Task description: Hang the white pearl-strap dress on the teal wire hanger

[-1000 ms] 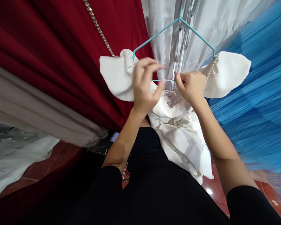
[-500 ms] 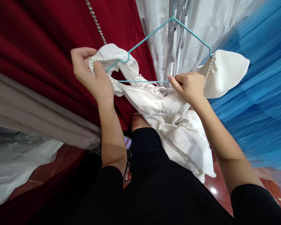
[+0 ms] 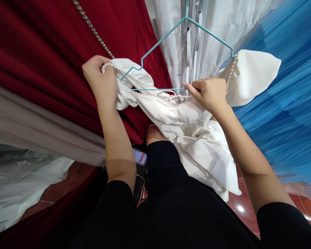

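A white dress (image 3: pixel 168 112) with pearl-bead trim hangs on a thin turquoise hanger (image 3: pixel 165 36) in front of me. My left hand (image 3: pixel 102 77) is closed on the pearl-edged left shoulder strap, pulling it out beside the hanger's left end. That end passes inside the loop of the strap. My right hand (image 3: pixel 208 93) grips the hanger's lower bar, its thumb lying along the bar; whether it also pinches cloth I cannot tell. The right strap's pearls rest at the hanger's right notch, and a puffed white sleeve (image 3: pixel 256 77) sticks out there. The skirt bunches below, over my leg.
Red cloth (image 3: pixel 54 69) with a silver chain (image 3: pixel 94 29) hangs at left. Blue tulle (image 3: pixel 287 114) hangs close on the right, and white curtains (image 3: pixel 168 34) with metal poles stand behind. Grey cloth and plastic-wrapped white fabric (image 3: pixel 23 186) lie lower left, above red floor tiles.
My left hand has turned and shifted slightly left, drawing the strap outward, so its opening looks narrower. The right hand keeps its grip on the hanger, almost unmoved.
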Demonstrator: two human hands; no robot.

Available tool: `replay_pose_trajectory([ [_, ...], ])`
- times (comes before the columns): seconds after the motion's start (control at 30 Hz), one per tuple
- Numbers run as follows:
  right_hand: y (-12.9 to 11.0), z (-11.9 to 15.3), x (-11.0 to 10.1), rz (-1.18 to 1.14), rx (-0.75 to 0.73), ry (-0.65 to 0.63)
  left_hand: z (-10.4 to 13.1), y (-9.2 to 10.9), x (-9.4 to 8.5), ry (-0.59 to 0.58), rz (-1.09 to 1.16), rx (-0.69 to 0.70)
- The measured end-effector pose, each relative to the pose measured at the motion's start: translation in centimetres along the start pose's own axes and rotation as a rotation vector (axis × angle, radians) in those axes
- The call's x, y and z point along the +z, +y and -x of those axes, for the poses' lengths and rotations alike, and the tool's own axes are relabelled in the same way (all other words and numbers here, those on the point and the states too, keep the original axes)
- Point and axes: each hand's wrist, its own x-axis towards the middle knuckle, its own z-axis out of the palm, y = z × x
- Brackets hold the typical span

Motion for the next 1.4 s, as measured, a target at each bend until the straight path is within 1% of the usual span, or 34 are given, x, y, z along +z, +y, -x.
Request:
replay_pose_trajectory([
  [0.03, 0.0, 0.0, 0.1, 0.001, 0.003, 0.003, 0.4, -0.7, -0.3, -0.001, -0.027, 0.018],
  [0.1, -0.1, 0.0, 0.3, 0.001, 0.006, 0.009, 2.0, -1.8, -0.8, 0.031, -0.032, 0.077],
  [0.2, -0.4, 0.0, 0.5, -0.014, -0.002, 0.018, 5.9, -2.6, -1.5, 0.049, -0.038, 0.149],
  [0.27, -0.8, 0.0, 0.6, -0.033, -0.004, 0.019, 8.9, -2.5, -1.5, 0.075, -0.019, 0.164],
  [0.33, -1.2, 0.0, 0.7, -0.048, 0.001, 0.014, 11.6, -1.4, -1.0, 0.043, 0.044, 0.203],
  [0.37, -1.3, 0.0, 0.8, -0.051, 0.005, 0.010, 12.7, -0.5, -0.7, 0.005, 0.090, 0.247],
  [0.43, -1.5, -0.1, 0.8, -0.046, 0.020, 0.004, 14.2, 2.1, 0.0, -0.090, 0.178, 0.391],
  [0.47, -1.6, -0.1, 0.8, -0.040, 0.027, 0.002, 14.5, 3.7, 0.3, -0.127, 0.195, 0.478],
  [0.53, -1.6, 0.0, 0.7, -0.028, 0.036, 0.000, 14.2, 6.6, 0.8, -0.133, 0.165, 0.622],
  [0.57, -1.6, 0.1, 0.6, -0.024, 0.036, -0.001, 13.6, 7.8, 1.1, -0.136, 0.127, 0.649],
  [0.6, -1.6, 0.3, 0.5, -0.021, 0.033, -0.002, 13.0, 8.7, 1.4, -0.154, 0.079, 0.644],
  [0.67, -1.5, 0.7, 0.2, -0.022, 0.015, 0.004, 11.8, 9.4, 2.2, -0.262, -0.026, 0.577],
  [0.73, -1.1, 1.2, -0.3, -0.039, -0.023, 0.024, 11.2, 9.1, 3.2, -0.388, -0.108, 0.516],
  [0.77, -0.9, 1.4, -0.6, -0.047, -0.040, 0.052, 11.1, 8.7, 3.7, -0.419, -0.127, 0.505],
  [0.8, -0.5, 1.6, -1.0, -0.047, -0.044, 0.098, 11.2, 8.4, 4.1, -0.429, -0.137, 0.503],
  [0.87, 0.5, 2.0, -1.7, -0.001, -0.010, 0.243, 11.6, 7.8, 4.6, -0.410, -0.150, 0.503],
  [0.93, 1.6, 2.3, -2.3, 0.100, 0.058, 0.414, 11.9, 7.7, 4.8, -0.398, -0.158, 0.494],
  [1.0, 2.9, 2.5, -2.7, 0.182, 0.106, 0.522, 12.0, 7.9, 4.8, -0.407, -0.166, 0.478],
  [1.03, 3.6, 2.5, -2.9, 0.192, 0.122, 0.536, 11.9, 8.1, 4.7, -0.417, -0.170, 0.473],
  [1.07, 4.2, 2.5, -3.1, 0.176, 0.139, 0.521, 11.8, 8.2, 4.6, -0.429, -0.173, 0.471],
  [1.17, 5.9, 1.9, -3.9, 0.052, 0.229, 0.402, 11.4, 8.4, 3.9, -0.475, -0.180, 0.483],
  [1.23, 6.8, 1.3, -4.6, -0.021, 0.261, 0.358, 11.0, 8.6, 3.1, -0.497, -0.186, 0.490],
  [1.3, 7.7, 0.5, -5.3, -0.063, 0.272, 0.392, 10.8, 8.8, 2.4, -0.525, -0.193, 0.499],
  [1.4, 9.5, -0.2, -5.4, -0.105, 0.323, 0.530, 10.6, 9.2, 1.7, -0.572, -0.195, 0.526],
])
